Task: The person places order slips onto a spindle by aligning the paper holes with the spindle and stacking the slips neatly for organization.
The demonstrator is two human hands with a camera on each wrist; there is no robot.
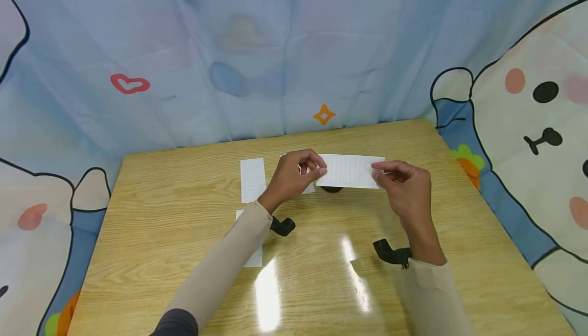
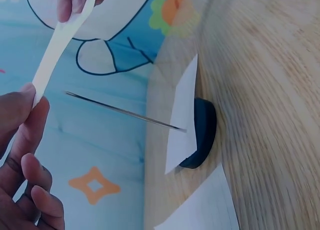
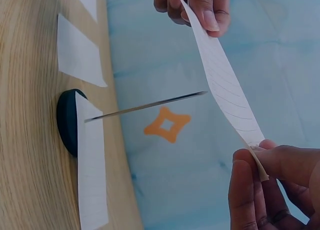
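A lined white paper slip is held up by its two short ends. My left hand pinches its left end and my right hand pinches the right end. In the right wrist view, the slip bows slightly beside the tip of a thin metal spike. The spike stands on a round dark base, with another paper slip pierced low on it. The left wrist view shows the same pierced slip against the base; the held slip is clear of the spike.
On the wooden table, a white slip lies left of the hands. Another slip is partly under the left forearm, and one more is partly behind the left hand. A patterned blue curtain hangs behind the table.
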